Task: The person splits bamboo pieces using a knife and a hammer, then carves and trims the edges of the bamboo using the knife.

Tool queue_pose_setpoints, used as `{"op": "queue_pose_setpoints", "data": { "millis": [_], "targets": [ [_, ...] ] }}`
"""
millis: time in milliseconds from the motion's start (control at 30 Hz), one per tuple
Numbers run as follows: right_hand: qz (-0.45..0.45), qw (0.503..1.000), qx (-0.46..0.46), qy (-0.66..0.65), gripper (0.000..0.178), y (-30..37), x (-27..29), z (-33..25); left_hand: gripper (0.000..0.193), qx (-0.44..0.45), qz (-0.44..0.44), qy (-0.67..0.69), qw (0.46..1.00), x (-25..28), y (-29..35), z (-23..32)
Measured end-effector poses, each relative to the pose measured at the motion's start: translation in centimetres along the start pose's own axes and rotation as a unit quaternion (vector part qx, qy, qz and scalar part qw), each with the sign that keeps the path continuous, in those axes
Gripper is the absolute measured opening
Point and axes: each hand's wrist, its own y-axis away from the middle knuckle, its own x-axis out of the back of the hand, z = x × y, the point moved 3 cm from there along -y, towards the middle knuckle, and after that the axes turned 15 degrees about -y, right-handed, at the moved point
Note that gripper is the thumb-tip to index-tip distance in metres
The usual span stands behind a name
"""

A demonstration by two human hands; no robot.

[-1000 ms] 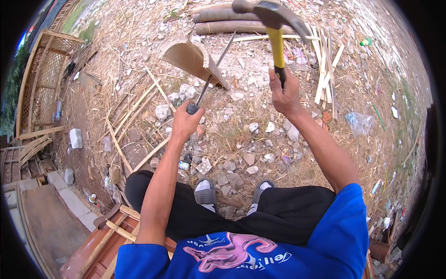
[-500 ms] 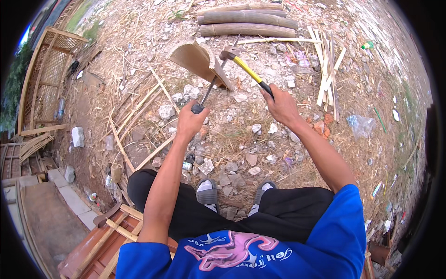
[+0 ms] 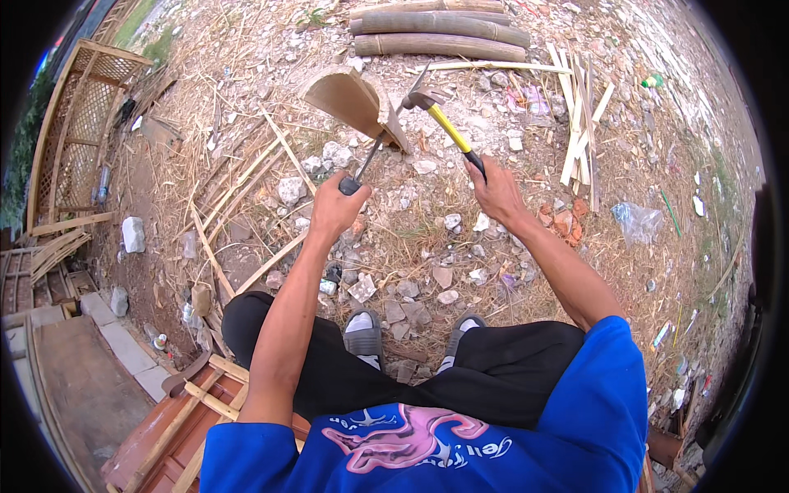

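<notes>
My left hand [image 3: 335, 205] is closed around the dark handle of a long-bladed knife [image 3: 369, 160]. Its blade slants up and away, across the edge of a split bamboo piece [image 3: 349, 103], and its tip shows beyond. That bamboo stands on the ground with its hollow side toward me. How deep the blade sits in it is hidden. In my right hand [image 3: 497, 191] is a claw hammer [image 3: 448, 127] with a yellow and black handle. The hammer head is close beside the far part of the blade; I cannot tell if they touch.
Split bamboo lengths [image 3: 444, 45] lie side by side at the far side. Thin strips [image 3: 579, 123] are piled to the right, and more strips [image 3: 238, 193] lie left. Stones and rubble [image 3: 411, 312] cover the ground before my feet. A lattice panel [image 3: 78, 135] stands far left.
The hammer head has shifted slightly right relative to the bamboo and the knife blade. My left hand keeps its grip, and the bamboo stands much the same.
</notes>
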Motion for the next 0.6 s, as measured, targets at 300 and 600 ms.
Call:
{"op": "queue_pose_setpoints", "data": {
  "millis": [300,600],
  "targets": [
    [0.095,0.982,0.088,-0.139,0.038,-0.9,3.1,-4.5,0.066,0.031,-0.011,-0.020,0.999,-0.1,0.5,-0.7],
    [0.110,0.956,0.166,-0.215,0.041,-2.1,6.1,-13.9,0.059,0.023,0.024,-0.025,0.999,-0.3,0.5,-1.3]
  ]
}}
